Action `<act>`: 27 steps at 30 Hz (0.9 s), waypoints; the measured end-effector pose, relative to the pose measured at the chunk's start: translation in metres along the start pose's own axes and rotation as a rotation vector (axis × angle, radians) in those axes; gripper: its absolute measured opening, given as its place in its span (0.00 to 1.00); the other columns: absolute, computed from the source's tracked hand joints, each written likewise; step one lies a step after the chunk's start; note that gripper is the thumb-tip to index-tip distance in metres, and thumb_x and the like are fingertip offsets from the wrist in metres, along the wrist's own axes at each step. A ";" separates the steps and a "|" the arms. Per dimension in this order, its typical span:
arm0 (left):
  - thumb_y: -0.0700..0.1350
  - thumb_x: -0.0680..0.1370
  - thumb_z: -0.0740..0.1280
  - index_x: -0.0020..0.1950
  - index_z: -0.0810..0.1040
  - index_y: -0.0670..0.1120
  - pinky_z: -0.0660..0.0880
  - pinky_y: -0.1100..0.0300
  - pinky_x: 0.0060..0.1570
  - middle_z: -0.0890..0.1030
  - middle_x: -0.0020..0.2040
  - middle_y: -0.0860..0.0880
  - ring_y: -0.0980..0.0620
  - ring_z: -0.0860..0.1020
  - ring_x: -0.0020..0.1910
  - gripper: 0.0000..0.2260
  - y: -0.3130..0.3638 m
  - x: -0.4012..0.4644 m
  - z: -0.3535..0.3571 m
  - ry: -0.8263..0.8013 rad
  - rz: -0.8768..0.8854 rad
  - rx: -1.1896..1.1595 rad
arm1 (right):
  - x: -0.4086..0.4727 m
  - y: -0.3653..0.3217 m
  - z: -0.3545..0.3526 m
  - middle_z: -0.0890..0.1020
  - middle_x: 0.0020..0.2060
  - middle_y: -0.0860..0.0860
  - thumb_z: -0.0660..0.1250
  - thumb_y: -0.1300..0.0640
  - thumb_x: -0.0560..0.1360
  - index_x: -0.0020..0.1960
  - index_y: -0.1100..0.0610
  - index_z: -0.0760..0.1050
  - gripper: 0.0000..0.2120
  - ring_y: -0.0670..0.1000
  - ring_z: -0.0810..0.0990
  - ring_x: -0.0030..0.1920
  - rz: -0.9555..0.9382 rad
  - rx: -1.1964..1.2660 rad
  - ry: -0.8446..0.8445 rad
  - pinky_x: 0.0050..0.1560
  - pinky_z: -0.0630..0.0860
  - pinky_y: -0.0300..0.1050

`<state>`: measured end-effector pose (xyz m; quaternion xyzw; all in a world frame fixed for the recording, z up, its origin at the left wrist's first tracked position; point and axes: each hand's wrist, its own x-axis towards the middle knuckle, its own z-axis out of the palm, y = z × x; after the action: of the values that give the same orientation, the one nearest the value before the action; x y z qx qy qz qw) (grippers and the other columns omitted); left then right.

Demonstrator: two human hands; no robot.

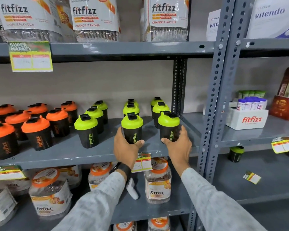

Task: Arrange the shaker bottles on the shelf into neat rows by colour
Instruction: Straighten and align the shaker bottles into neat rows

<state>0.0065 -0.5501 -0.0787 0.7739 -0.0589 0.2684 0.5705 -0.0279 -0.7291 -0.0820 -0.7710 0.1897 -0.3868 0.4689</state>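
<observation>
Black shaker bottles stand on the grey middle shelf (pixel 93 154). Several with orange lids (pixel 35 125) fill the left part. Several with green lids stand in three rows running front to back on the right. My left hand (pixel 126 147) grips the front green-lid bottle of the middle row (pixel 132 126) around its base. My right hand (pixel 178 146) wraps the front green-lid bottle of the right row (pixel 168 125), close to the shelf's upright post. Both bottles stand upright on the shelf. The left green row's front bottle (pixel 86 129) stands free.
Large Fitfizz jars fill the shelf above and the shelf below (pixel 158 180). A grey perforated post (pixel 218 97) bounds the shelf on the right. The neighbouring rack holds a white Fitfizz box (pixel 248 120), and one green-lid shaker (pixel 236 153) below. Price tags hang from the shelf edges.
</observation>
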 end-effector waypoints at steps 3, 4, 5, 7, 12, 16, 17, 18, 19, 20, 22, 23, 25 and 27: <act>0.49 0.64 0.83 0.70 0.70 0.49 0.70 0.54 0.57 0.78 0.62 0.46 0.45 0.76 0.62 0.39 0.010 -0.005 0.007 0.096 -0.054 0.043 | -0.003 -0.004 0.002 0.79 0.69 0.60 0.84 0.55 0.67 0.79 0.60 0.65 0.47 0.61 0.77 0.69 0.024 0.016 0.031 0.69 0.74 0.57; 0.49 0.64 0.83 0.69 0.71 0.49 0.71 0.53 0.57 0.79 0.61 0.46 0.45 0.76 0.61 0.37 0.012 -0.006 0.009 0.111 -0.055 0.047 | -0.005 -0.006 0.004 0.80 0.68 0.59 0.84 0.55 0.67 0.78 0.60 0.67 0.45 0.61 0.79 0.68 0.029 0.019 0.043 0.67 0.75 0.56; 0.49 0.64 0.82 0.67 0.72 0.50 0.74 0.51 0.56 0.80 0.60 0.47 0.45 0.78 0.59 0.35 0.012 -0.006 0.010 0.117 -0.056 0.048 | -0.006 -0.007 0.005 0.82 0.66 0.59 0.84 0.55 0.67 0.77 0.60 0.68 0.44 0.60 0.80 0.66 0.033 0.022 0.053 0.66 0.76 0.56; 0.48 0.66 0.81 0.64 0.74 0.51 0.77 0.49 0.55 0.82 0.57 0.49 0.45 0.80 0.56 0.30 0.009 -0.005 0.012 0.121 -0.063 0.051 | -0.007 -0.008 0.007 0.83 0.62 0.57 0.83 0.55 0.67 0.75 0.59 0.70 0.40 0.60 0.82 0.62 0.021 0.010 0.062 0.63 0.79 0.57; 0.47 0.68 0.80 0.65 0.75 0.51 0.76 0.50 0.54 0.84 0.57 0.49 0.45 0.81 0.55 0.27 0.006 -0.006 0.012 0.127 -0.042 0.076 | -0.008 -0.007 0.008 0.83 0.62 0.57 0.82 0.54 0.68 0.74 0.58 0.71 0.38 0.60 0.82 0.61 0.001 -0.026 0.063 0.62 0.80 0.58; 0.46 0.69 0.79 0.66 0.75 0.51 0.76 0.50 0.55 0.84 0.57 0.48 0.45 0.81 0.56 0.27 0.005 -0.006 0.012 0.122 -0.024 0.084 | -0.007 -0.006 0.007 0.84 0.61 0.56 0.83 0.52 0.68 0.73 0.57 0.72 0.37 0.59 0.83 0.60 0.001 -0.041 0.054 0.60 0.81 0.57; 0.46 0.69 0.79 0.66 0.75 0.50 0.76 0.50 0.55 0.84 0.57 0.48 0.45 0.81 0.56 0.27 0.004 -0.006 0.012 0.117 -0.020 0.087 | -0.007 -0.006 0.007 0.84 0.61 0.55 0.83 0.52 0.68 0.72 0.57 0.73 0.37 0.59 0.83 0.60 0.000 -0.048 0.053 0.60 0.81 0.57; 0.46 0.69 0.79 0.66 0.75 0.50 0.77 0.49 0.55 0.84 0.57 0.48 0.45 0.81 0.56 0.27 0.003 -0.006 0.011 0.110 -0.010 0.088 | -0.007 -0.006 0.007 0.84 0.60 0.55 0.83 0.52 0.67 0.72 0.57 0.73 0.37 0.58 0.83 0.59 -0.006 -0.054 0.053 0.60 0.81 0.57; 0.47 0.69 0.79 0.66 0.76 0.51 0.77 0.49 0.55 0.84 0.57 0.48 0.45 0.81 0.56 0.27 0.002 -0.005 0.011 0.101 0.002 0.088 | -0.007 -0.006 0.007 0.84 0.60 0.54 0.83 0.51 0.67 0.71 0.57 0.73 0.36 0.58 0.83 0.59 -0.011 -0.064 0.053 0.59 0.81 0.57; 0.47 0.69 0.79 0.66 0.76 0.51 0.77 0.49 0.55 0.84 0.57 0.48 0.45 0.81 0.56 0.26 0.001 -0.005 0.010 0.094 0.012 0.088 | -0.007 -0.006 0.007 0.84 0.60 0.54 0.83 0.51 0.67 0.71 0.56 0.73 0.36 0.57 0.84 0.59 -0.016 -0.070 0.053 0.59 0.82 0.57; 0.47 0.69 0.79 0.65 0.76 0.51 0.77 0.49 0.55 0.84 0.57 0.49 0.45 0.81 0.56 0.26 0.000 -0.005 0.010 0.090 0.020 0.095 | -0.007 -0.006 0.007 0.84 0.61 0.54 0.83 0.50 0.67 0.71 0.56 0.74 0.36 0.58 0.84 0.59 -0.017 -0.078 0.054 0.59 0.82 0.58; 0.48 0.69 0.79 0.65 0.76 0.51 0.77 0.49 0.55 0.84 0.57 0.49 0.45 0.81 0.56 0.26 0.001 -0.005 0.010 0.090 0.022 0.100 | -0.007 -0.006 0.007 0.84 0.61 0.54 0.83 0.50 0.67 0.71 0.56 0.74 0.36 0.58 0.83 0.60 -0.015 -0.082 0.055 0.60 0.81 0.58; 0.48 0.70 0.79 0.65 0.76 0.51 0.77 0.49 0.55 0.84 0.57 0.49 0.46 0.81 0.56 0.26 0.000 -0.005 0.010 0.087 0.027 0.106 | -0.007 -0.006 0.008 0.84 0.61 0.54 0.83 0.49 0.67 0.71 0.56 0.73 0.36 0.58 0.84 0.59 -0.023 -0.084 0.056 0.59 0.82 0.59; 0.48 0.70 0.79 0.66 0.75 0.51 0.78 0.48 0.56 0.84 0.58 0.49 0.46 0.81 0.57 0.26 -0.002 -0.005 0.010 0.080 0.029 0.098 | -0.008 -0.005 0.008 0.84 0.61 0.54 0.83 0.49 0.67 0.71 0.56 0.73 0.37 0.58 0.84 0.59 -0.034 -0.084 0.057 0.59 0.82 0.60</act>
<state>0.0065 -0.5596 -0.0845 0.7887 -0.0338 0.3100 0.5297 -0.0270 -0.7172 -0.0828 -0.7820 0.2060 -0.4080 0.4238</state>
